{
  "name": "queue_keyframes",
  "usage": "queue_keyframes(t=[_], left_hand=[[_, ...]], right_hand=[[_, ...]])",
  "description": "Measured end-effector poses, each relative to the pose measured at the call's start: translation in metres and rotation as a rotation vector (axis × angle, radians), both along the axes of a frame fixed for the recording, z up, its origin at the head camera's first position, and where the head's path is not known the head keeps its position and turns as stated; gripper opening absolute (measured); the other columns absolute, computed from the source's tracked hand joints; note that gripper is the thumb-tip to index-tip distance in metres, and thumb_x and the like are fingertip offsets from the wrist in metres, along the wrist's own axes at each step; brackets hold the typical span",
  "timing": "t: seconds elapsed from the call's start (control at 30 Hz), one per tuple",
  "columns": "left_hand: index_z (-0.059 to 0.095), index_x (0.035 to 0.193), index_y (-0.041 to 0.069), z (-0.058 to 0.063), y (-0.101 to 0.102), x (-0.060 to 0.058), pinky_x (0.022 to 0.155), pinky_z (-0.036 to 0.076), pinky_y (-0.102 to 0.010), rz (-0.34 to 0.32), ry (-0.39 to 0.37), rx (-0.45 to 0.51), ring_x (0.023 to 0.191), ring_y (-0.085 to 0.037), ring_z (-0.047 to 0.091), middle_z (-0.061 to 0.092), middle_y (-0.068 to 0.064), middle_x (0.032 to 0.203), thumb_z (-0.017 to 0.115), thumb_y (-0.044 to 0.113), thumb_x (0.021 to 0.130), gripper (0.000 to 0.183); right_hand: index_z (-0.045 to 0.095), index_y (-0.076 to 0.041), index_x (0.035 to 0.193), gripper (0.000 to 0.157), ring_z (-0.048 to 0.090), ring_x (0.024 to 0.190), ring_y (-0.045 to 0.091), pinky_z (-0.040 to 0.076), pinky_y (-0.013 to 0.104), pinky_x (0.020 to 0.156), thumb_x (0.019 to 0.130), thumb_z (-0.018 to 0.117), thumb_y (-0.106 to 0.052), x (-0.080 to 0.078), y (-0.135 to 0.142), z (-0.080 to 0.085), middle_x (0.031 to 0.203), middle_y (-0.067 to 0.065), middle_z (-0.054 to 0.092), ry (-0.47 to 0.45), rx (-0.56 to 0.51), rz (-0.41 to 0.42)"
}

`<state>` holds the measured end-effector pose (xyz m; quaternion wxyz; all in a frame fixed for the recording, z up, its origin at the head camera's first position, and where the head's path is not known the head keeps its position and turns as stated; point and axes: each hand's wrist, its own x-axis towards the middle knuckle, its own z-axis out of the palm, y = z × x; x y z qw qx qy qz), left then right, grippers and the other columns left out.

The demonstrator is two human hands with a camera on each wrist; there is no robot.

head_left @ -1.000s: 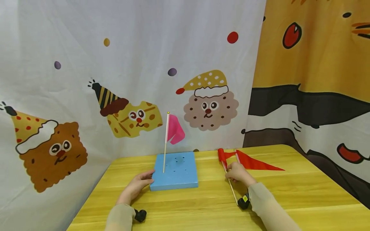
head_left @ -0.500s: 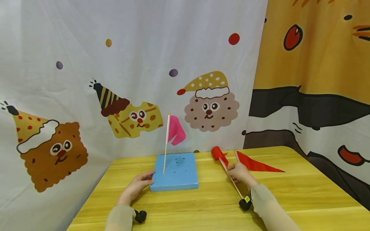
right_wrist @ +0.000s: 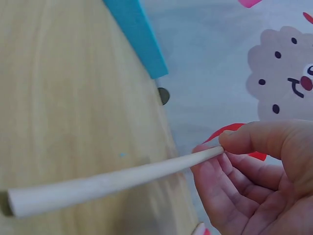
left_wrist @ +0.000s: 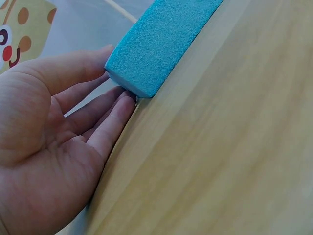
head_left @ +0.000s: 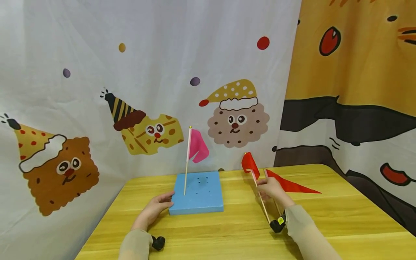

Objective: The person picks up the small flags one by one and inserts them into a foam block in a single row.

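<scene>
In the head view my left hand point(head_left: 154, 209) rests against the left side of a blue foam block point(head_left: 196, 210), its fingers fairly straight. The thumb and fingertips touch the block's corner in the left wrist view. A small pink flag point(head_left: 197, 146) stands upright in the block, whose top has several holes. My right hand point(head_left: 270, 188) pinches the wooden stick point(right_wrist: 122, 178) of a small red flag point(head_left: 249, 164) between thumb and fingers. That flag leans left, its cloth partly curled. Beneath the right hand lies a second, pointed red flag point(head_left: 294, 183), its stick partly hidden.
Everything sits on a yellow wood-grain table point(head_left: 224, 238). Close behind its far edge hangs a white curtain point(head_left: 156, 54) with cartoon prints; an orange printed curtain point(head_left: 357, 72) hangs at the right. Black wrist cameras stick out below both hands.
The held red flag's top has risen off the table, and its cloth has swung and loosened. My right hand has shifted slightly right. My left hand and the block stay put.
</scene>
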<state>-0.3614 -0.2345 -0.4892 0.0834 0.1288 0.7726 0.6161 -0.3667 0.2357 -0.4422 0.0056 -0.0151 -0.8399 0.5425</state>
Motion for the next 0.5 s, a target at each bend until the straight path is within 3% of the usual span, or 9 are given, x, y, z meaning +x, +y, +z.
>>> queue_keyframes(t=[0.27, 0.5], left_hand=[[0.042, 0.146, 0.002, 0.000, 0.001, 0.002, 0.108, 0.032, -0.053, 0.003, -0.001, -0.006, 0.137, -0.042, 0.031, 0.037, -0.026, 0.147, 0.065, 0.016, 0.094, 0.059], [0.042, 0.146, 0.002, 0.000, 0.001, 0.001, 0.109, 0.031, -0.053, 0.003, -0.003, 0.004, 0.137, -0.042, 0.030, 0.037, -0.026, 0.147, 0.065, 0.015, 0.094, 0.058]], right_hand=[[0.060, 0.015, 0.118, 0.035, 0.068, 0.075, 0.031, 0.059, 0.040, 0.059, 0.088, 0.063, -0.003, 0.001, 0.000, 0.010, 0.096, 0.021, 0.065, 0.076, -0.030, 0.007], [0.061, 0.013, 0.115, 0.033, 0.067, 0.078, 0.038, 0.059, 0.039, 0.059, 0.087, 0.064, -0.003, 0.002, -0.009, 0.021, 0.098, 0.026, 0.066, 0.098, -0.049, 0.021]])
